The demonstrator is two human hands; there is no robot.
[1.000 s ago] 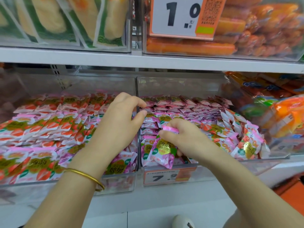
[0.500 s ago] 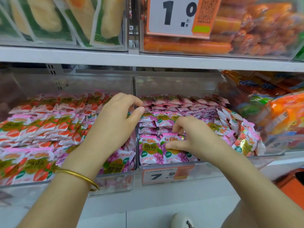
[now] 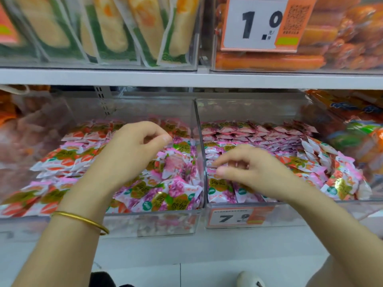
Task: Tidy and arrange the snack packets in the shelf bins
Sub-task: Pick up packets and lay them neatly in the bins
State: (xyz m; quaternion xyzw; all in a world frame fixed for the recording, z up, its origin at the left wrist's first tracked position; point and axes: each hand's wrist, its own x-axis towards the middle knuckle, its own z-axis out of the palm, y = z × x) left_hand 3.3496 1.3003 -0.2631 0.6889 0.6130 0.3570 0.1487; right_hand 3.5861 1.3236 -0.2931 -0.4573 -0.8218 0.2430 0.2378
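Note:
Two clear shelf bins stand side by side, the left bin [image 3: 165,222] and the right bin [image 3: 310,206]. The left one holds red-and-white packets [image 3: 62,160] with loose pink-purple packets [image 3: 165,195] piled at its front right. In the right one, pink packets [image 3: 259,135] lie in neat rows, a few stand upright at the front [image 3: 221,189], and red-and-white ones [image 3: 342,183] lean along its right side. My left hand [image 3: 132,154] hovers over the left bin, fingers loosely curled and empty. My right hand [image 3: 248,172] hovers over the right bin's front row, also loosely curled, holding nothing.
A 7.9 price tag [image 3: 238,217] is fixed to the right bin's front. The white upper shelf [image 3: 186,78] carries corn packs [image 3: 116,30], sausages [image 3: 269,61] and a 1.0 price tag [image 3: 259,23]. Orange snack packs [image 3: 356,129] fill the bin to the right.
My right hand set the pink packet upright in the right bin's front row and let go of it. My left hand drew back from the divider, over the left bin.

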